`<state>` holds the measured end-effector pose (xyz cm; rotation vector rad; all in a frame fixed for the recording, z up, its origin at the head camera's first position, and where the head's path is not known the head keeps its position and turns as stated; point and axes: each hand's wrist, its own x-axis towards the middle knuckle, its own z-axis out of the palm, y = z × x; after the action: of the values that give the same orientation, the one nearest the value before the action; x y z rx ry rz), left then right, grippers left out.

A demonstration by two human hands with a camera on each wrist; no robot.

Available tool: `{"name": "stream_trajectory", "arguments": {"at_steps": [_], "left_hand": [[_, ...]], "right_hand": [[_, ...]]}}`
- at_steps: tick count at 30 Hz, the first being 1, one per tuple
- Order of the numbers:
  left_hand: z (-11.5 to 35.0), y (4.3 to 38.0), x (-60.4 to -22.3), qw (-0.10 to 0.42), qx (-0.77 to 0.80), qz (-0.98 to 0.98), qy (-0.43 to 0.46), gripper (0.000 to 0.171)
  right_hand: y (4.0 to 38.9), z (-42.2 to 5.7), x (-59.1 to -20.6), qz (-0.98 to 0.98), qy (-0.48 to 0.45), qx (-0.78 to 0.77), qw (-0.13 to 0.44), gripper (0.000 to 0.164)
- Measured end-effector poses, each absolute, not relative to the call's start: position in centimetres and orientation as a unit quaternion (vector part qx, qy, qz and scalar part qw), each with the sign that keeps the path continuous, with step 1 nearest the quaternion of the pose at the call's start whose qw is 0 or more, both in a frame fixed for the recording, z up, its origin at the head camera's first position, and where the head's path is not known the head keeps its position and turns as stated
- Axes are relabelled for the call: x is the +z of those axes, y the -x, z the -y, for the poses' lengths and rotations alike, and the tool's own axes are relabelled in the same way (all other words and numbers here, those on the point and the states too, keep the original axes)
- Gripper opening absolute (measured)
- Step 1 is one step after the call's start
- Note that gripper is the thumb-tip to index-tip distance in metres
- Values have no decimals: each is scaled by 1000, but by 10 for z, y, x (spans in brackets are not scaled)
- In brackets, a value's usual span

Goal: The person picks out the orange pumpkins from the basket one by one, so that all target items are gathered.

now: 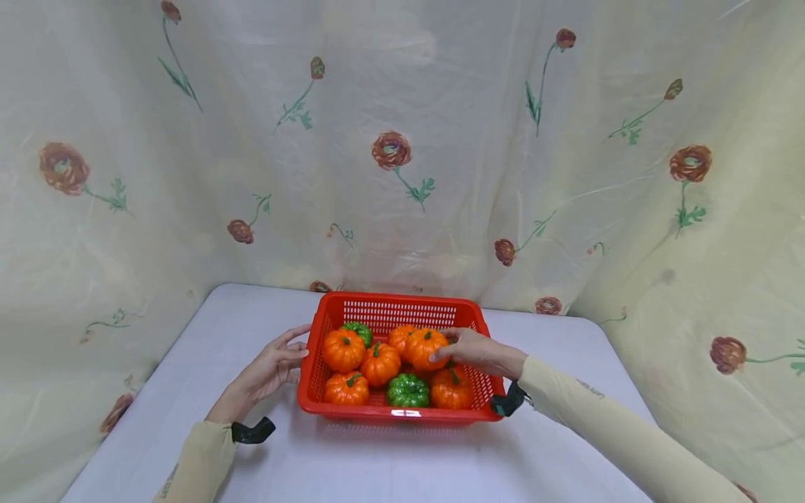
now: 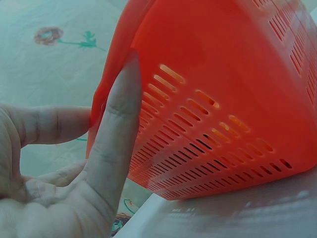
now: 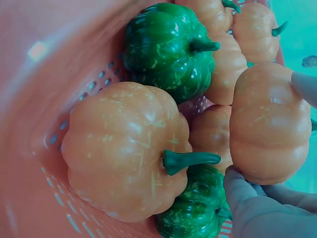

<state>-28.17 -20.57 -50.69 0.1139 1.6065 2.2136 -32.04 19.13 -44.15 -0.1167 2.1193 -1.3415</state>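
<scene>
A small orange pumpkin (image 1: 424,348) with a green stem is gripped between the thumb and fingers of my right hand (image 1: 476,350), over the right half of a red plastic basket (image 1: 371,413). In the right wrist view that pumpkin (image 3: 270,126) is above the others, near a larger orange pumpkin (image 3: 124,148) and a shiny green one (image 3: 166,54). My left hand (image 1: 270,370) touches the basket's left rim with mostly straight fingers. The left wrist view shows one finger (image 2: 114,119) lying along the slotted side wall (image 2: 213,99).
Several orange pumpkins (image 1: 380,365) and green ones (image 1: 408,391) lie in the basket. It stands on a white-covered table (image 1: 352,468), near its back edge. Behind and beside the table hangs a flower-printed curtain (image 1: 440,230). Dark wrist mounts (image 1: 254,431) are worn on both wrists.
</scene>
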Motion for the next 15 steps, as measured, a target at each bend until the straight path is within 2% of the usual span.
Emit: {"name": "stream_trajectory", "arguments": {"at_steps": [9,15], "left_hand": [[206,281,-508,201,793,-574,-37,66],[205,282,-508,200,792,-576,-33,67]], "right_hand": [[314,-193,-440,-806,55,-510,294,71],[303,-200,-430,-792,111,-526,290,71]]}}
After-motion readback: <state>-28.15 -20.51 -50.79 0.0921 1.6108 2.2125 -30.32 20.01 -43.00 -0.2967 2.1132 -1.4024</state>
